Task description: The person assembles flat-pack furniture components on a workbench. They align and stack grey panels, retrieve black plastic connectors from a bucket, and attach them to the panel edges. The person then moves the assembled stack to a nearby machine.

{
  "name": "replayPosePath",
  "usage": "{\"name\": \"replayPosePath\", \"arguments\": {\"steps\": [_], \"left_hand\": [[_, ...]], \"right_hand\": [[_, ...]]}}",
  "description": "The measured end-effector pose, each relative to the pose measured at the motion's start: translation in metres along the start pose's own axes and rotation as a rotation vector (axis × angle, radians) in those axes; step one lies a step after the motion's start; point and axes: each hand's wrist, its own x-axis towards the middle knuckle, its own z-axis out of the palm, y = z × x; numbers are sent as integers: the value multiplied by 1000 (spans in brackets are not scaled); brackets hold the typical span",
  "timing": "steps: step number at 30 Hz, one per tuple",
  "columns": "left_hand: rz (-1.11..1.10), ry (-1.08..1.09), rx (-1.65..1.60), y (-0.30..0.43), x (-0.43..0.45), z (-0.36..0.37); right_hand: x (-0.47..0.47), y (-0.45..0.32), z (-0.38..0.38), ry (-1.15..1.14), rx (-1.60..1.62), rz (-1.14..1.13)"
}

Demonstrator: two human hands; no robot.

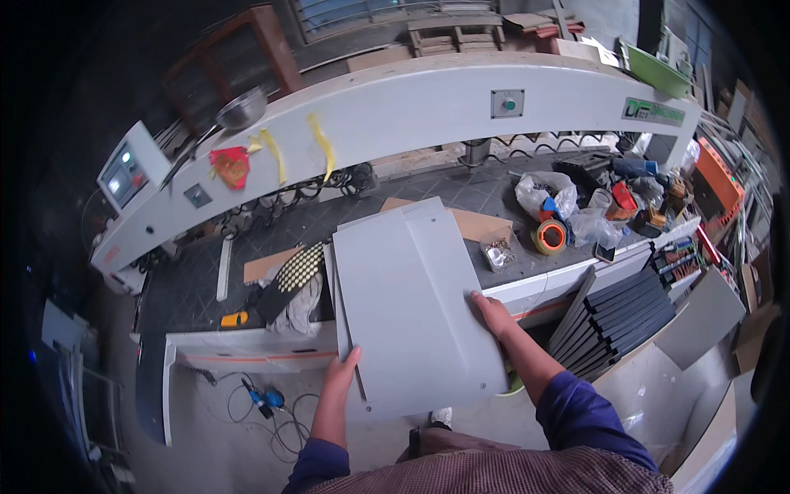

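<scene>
Several flat grey panels [413, 302] lie one over another, slightly fanned, in front of my body. The top panel has a raised band along its right part, and small round holes show near some corners. My left hand [341, 367] grips the lower left edge, thumb on top and fingers hidden beneath. On the right edge my right hand [492, 313] holds the stack the same way. The far end of the stack extends over a dark worktop [185, 296]; whether it rests there I cannot tell. Brown cardboard [478, 223] shows just beyond it.
A white machine beam [401, 111] spans the worktop. On the right are a tape roll [550, 236], a box of small hardware [497, 252] and a phone [605, 252]. Dark slats [623, 315] lean below. At left lie a yellow tool [234, 319] and, on the floor, a corded blue tool [268, 400].
</scene>
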Motion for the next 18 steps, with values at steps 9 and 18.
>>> {"name": "replayPosePath", "arguments": {"steps": [9, 18], "left_hand": [[-38, -105, -12, 0, 143, -8], [-113, -133, 9, 41, 181, 8]], "right_hand": [[105, -12, 18, 108, -129, 79], [109, -27, 9, -72, 41, -4]]}}
